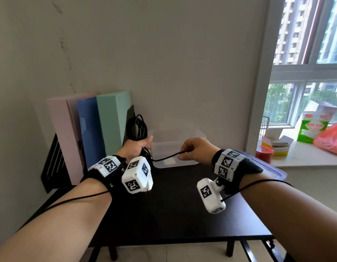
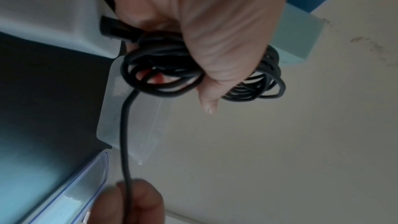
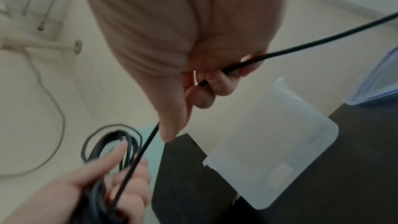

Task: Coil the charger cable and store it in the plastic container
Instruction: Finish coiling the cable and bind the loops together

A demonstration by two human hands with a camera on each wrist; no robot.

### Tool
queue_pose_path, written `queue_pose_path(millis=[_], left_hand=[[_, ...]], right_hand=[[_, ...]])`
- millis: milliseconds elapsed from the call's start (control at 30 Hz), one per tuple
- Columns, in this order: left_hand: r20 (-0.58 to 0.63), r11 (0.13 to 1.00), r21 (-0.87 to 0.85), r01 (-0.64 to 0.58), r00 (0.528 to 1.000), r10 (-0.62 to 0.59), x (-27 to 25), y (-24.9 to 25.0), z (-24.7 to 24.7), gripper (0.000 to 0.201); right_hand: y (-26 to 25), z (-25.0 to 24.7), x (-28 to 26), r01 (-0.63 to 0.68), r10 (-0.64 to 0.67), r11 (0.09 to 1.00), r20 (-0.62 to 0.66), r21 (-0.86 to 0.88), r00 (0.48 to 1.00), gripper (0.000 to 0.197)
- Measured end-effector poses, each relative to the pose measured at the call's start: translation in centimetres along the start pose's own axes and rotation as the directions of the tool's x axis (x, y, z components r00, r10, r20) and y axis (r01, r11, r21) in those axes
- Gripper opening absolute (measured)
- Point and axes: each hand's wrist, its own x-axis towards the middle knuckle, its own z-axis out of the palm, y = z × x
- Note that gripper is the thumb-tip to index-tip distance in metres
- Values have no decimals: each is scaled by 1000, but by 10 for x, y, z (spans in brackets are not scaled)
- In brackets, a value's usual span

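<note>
My left hand [image 1: 138, 148] grips a bundle of black charger cable [image 1: 138, 127] whose loops stick up above the fist, beside the files. In the left wrist view the coil [image 2: 163, 74] bulges out on both sides of my palm. One free strand [image 1: 167, 157] runs right from the bundle to my right hand [image 1: 194, 150], which pinches it above the clear plastic container [image 1: 190, 163]. In the right wrist view the strand [image 3: 137, 157] passes between my curled fingers [image 3: 217, 84]. The container stands without its lid on the black table [image 1: 173, 214], by the wall.
Pink, blue and green file boxes [image 1: 99, 129] stand at the back left against the wall. The container's blue-edged lid [image 1: 273, 167] lies on the table's right edge. A red tin [image 1: 264, 154], cartons and a red bag [image 1: 332, 138] crowd the windowsill at right.
</note>
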Motion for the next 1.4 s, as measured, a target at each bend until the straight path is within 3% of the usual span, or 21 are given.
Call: queue_pose_path(millis=[167, 300, 467, 567, 700, 800, 900, 1133, 1267, 1400], left_hand=[[19, 968, 246, -51, 999, 48, -9, -1, 7, 46], [182, 988, 151, -41, 983, 13, -19, -5, 20, 49], [375, 985, 172, -34, 926, -34, -19, -16, 24, 89], [445, 976, 215, 35, 886, -129, -20, -13, 26, 85], [452, 971, 233, 52, 879, -155, -30, -7, 32, 7], [483, 984, 144, 106, 861, -163, -33, -8, 36, 14], [550, 984, 66, 166, 816, -175, -35, -7, 36, 7], [564, 967, -77, 241, 810, -157, -35, -6, 24, 13], [591, 968, -26, 249, 785, -187, -36, -4, 24, 11], [600, 959, 0, 285, 767, -228, -35, -5, 27, 14]], right_hand=[[-14, -9, -2, 149, -143, 975, -52, 166, 988, 4], [-32, -9, 1, 254, -239, 962, -141, 101, 961, 9], [-40, -8, 6, 239, -240, 970, -246, -33, 939, 32], [-44, -8, 6, 216, -227, 974, -260, -71, 939, 40], [-48, -12, 7, 250, -239, 968, -250, 11, 938, 35], [-50, -15, 9, 283, -266, 958, -240, 37, 934, 29], [-49, -16, 10, 296, -274, 954, -252, 53, 928, 30], [-17, -22, 12, 238, -155, 947, -339, 217, 928, 17], [-3, -18, 11, 229, -96, 916, -375, 329, 922, 6], [-6, -18, 14, 286, -82, 886, -483, 365, 872, 10]])
